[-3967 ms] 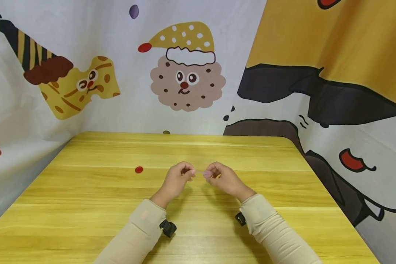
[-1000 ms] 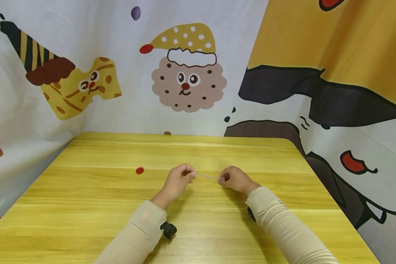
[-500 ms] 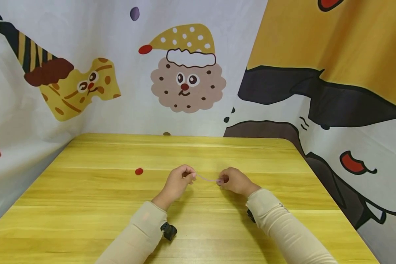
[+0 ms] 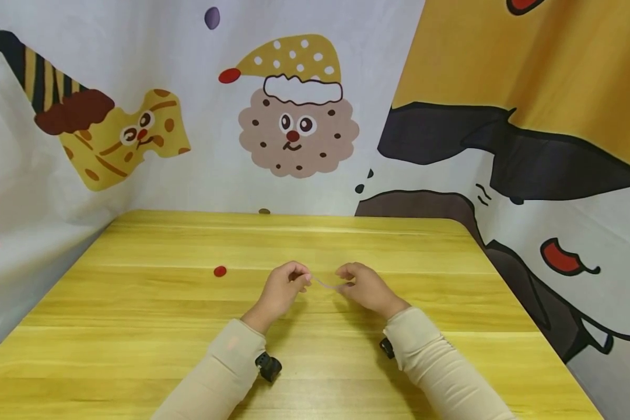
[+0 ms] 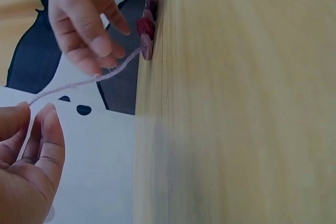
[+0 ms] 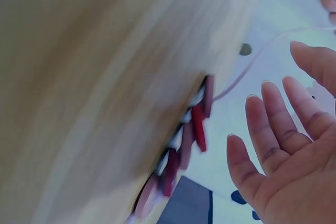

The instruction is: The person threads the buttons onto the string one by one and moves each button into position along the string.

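Observation:
My left hand (image 4: 282, 291) pinches one end of a thin pale lilac string (image 5: 73, 85) between thumb and forefinger. The string sags from there toward the right hand. Several buttons, dusky pink and dark red, are threaded on it; a pink button (image 5: 147, 47) comes first, with a red button (image 5: 145, 27) right behind it. In the wrist views this row stands close over the table surface. My right hand (image 4: 368, 290) is over the string, its fingers loosely extended with nothing between them in the right wrist view. From the head view the right hand mostly hides the buttons.
A single red button (image 4: 220, 271) lies on the wooden table (image 4: 136, 326), left of the hands. Behind the table hangs a cloth (image 4: 189, 186) printed with cartoon figures. Each sleeve bears a small black wrist camera (image 4: 268, 366).
The right hand pinched a button and drew it rightward along the string, then let go and moved back left with its fingers spread. The string went from taut to sagging; the left hand stayed.

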{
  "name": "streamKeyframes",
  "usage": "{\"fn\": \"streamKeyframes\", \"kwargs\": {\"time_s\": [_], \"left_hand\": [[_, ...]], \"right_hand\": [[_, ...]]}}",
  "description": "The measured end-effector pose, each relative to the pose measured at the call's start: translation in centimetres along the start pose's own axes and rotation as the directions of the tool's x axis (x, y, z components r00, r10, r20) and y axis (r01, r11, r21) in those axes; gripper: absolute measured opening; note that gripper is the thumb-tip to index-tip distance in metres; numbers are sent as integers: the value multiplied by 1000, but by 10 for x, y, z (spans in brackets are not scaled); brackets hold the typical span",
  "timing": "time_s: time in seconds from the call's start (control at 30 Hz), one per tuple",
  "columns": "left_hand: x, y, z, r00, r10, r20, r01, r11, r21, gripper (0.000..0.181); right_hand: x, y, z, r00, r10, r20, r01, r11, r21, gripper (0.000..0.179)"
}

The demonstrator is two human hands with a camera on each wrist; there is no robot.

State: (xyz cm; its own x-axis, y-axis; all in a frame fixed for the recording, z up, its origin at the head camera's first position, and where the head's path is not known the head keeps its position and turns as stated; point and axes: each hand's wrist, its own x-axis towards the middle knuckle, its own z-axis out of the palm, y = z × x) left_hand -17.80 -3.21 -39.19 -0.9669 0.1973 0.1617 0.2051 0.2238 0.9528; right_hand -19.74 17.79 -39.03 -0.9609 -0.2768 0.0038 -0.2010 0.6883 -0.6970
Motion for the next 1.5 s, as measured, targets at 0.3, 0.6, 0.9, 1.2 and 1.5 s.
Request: {"fn": "streamKeyframes", "kwargs": {"time_s": [0.3,0.6,0.9,1.2,1.5], "left_hand": [[1,-1,0,1000,-16,3,16,1000,2,6],[0,-3,2,1000,-16,7,17,1000,-8,8],[-1,-3,3,1000,13,12,-13,1000,-1,8],[-1,-1,3,1000,16,19,-16,1000,1,8],[-2,-2,4,1000,18,19,-18,1000,5,7]], "right_hand": [[-5,-18,11,1000,-10,-23,12,996,87,30],[-6,-27,22,990,-95,-109,109,985,134,18],[-8,-33,28,985,-115,-126,137,975,176,12],[-9,-36,27,980,-118,-160,147,972,183,8],[-11,-36,29,984,-93,-153,120,976,180,7]]}}
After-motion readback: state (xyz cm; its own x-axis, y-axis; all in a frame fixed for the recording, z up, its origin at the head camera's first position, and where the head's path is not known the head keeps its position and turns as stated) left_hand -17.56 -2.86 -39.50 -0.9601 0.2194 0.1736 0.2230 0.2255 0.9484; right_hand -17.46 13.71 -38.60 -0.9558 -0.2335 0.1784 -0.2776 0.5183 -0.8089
